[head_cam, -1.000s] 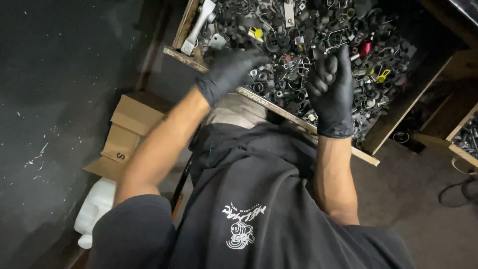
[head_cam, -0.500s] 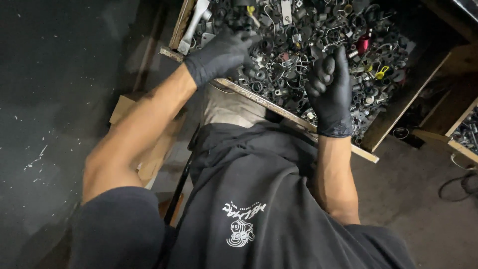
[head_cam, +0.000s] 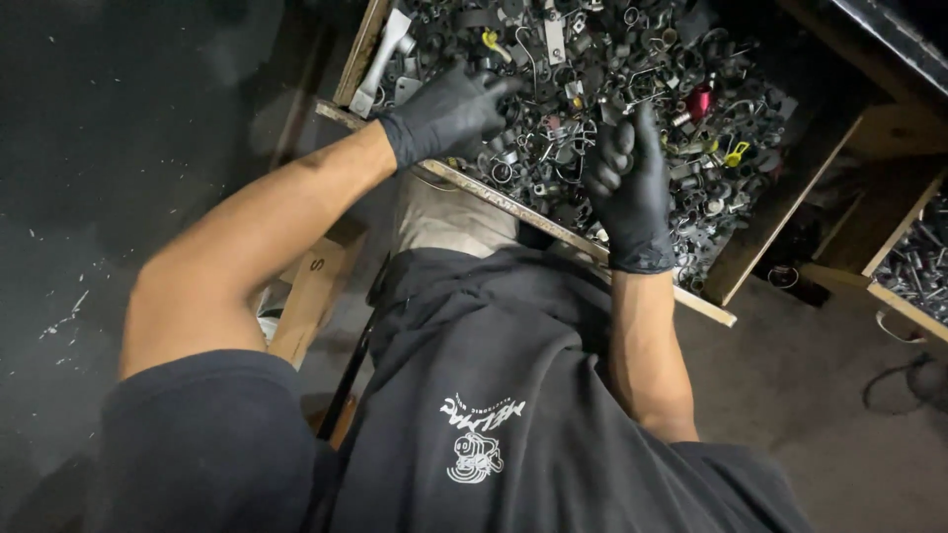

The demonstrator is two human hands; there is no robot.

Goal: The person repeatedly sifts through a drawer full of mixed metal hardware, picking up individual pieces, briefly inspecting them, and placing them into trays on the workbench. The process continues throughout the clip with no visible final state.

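Observation:
A wooden tray [head_cam: 513, 209] is heaped with several small metal parts [head_cam: 592, 69]: rings, clips, springs and brackets. My left hand [head_cam: 444, 109], in a black glove, reaches over the tray's near-left edge with its fingertips pressed down into the heap; what they grip is hidden. My right hand [head_cam: 622, 188], also gloved in black, is raised just above the tray's near side with the fingers curled into the palm. Nothing shows inside it. My dark printed shirt [head_cam: 494, 395] fills the lower middle.
A long grey metal bracket [head_cam: 383, 54] lies at the tray's left end. A red part [head_cam: 699, 99] and a yellow clip [head_cam: 736, 154] sit at the right. A cardboard box [head_cam: 314, 296] stands on the dark floor at left, a second wooden bin [head_cam: 913, 265] and a cable [head_cam: 894, 380] at right.
My left hand has moved from the tray's near middle up and left into the heap, the arm stretching out. My right hand stays raised with curled fingers.

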